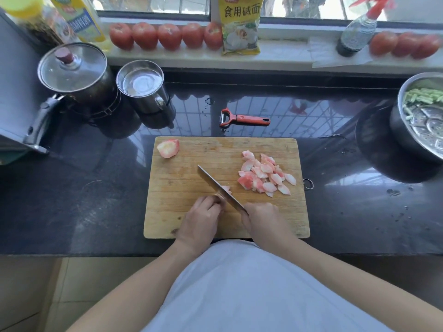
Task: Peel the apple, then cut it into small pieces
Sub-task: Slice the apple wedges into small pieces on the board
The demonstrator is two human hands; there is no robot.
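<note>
My right hand (260, 218) is closed around the handle of the knife (219, 189), whose long flat steel blade runs away from it, up and to the left, edge down on the wooden cutting board (182, 168). My left hand (203, 215) has its fingers curled over a small piece of apple (226, 188), pale with a pink blush, which shows just past the blade; most of that piece is hidden by my fingers and the steel. The board is a scored, light brown rectangle, worn with many parallel cut marks. Beyond my right hand lies a heap of apple pieces (266, 174), thin curved wedges, white to pink and moist. Far beyond my left hand, at the board's corner, sits one larger peeled chunk (168, 148), rounded with a cut face. Past the board, on the glossy dark stone counter (96, 188), lies a red plastic peeler (243, 119). Well to the left of my left hand stand a dark pot (79, 77) with a glass lid and a shiny steel mug (143, 86). Far right is a steel bowl (422, 121) with green strips inside. Red tomatoes (165, 35) line the windowsill.
</note>
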